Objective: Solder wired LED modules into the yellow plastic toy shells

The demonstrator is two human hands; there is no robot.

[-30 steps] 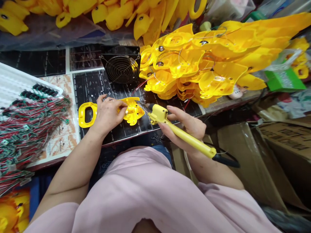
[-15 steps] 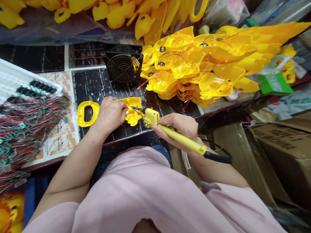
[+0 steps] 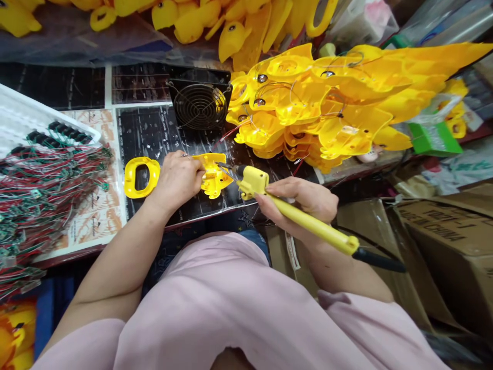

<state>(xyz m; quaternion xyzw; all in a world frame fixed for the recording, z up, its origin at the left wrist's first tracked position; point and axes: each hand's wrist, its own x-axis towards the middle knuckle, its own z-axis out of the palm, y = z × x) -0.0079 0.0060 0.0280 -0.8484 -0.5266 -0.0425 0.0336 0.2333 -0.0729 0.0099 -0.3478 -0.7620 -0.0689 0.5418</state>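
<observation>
My left hand [image 3: 179,177] is closed on the left side of a small yellow plastic shell [image 3: 216,180], which lies hollow side up on the table near its front edge. My fingers cover part of the shell. In my right hand [image 3: 308,200] is a yellow soldering iron [image 3: 311,222] with a black cord, held between thumb and fingers. The iron's thin metal tip points left, over the shell's right part; whether it touches I cannot tell. A yellow oval plastic ring [image 3: 128,180] lies just left of my left hand.
Behind the shell stands a black fan [image 3: 200,105]. Stacked yellow duck-shaped shells [image 3: 300,100] with wires spread to the right. At the left, red and green wired circuit boards [image 3: 50,205] lie beside a white tray [image 3: 38,115]. Cardboard boxes [image 3: 454,226] stand at lower right.
My right hand has drawn the soldering iron a little to the right and toward my body, its tip shifting rightward over the shell. My left hand keeps its hold, almost unmoved.
</observation>
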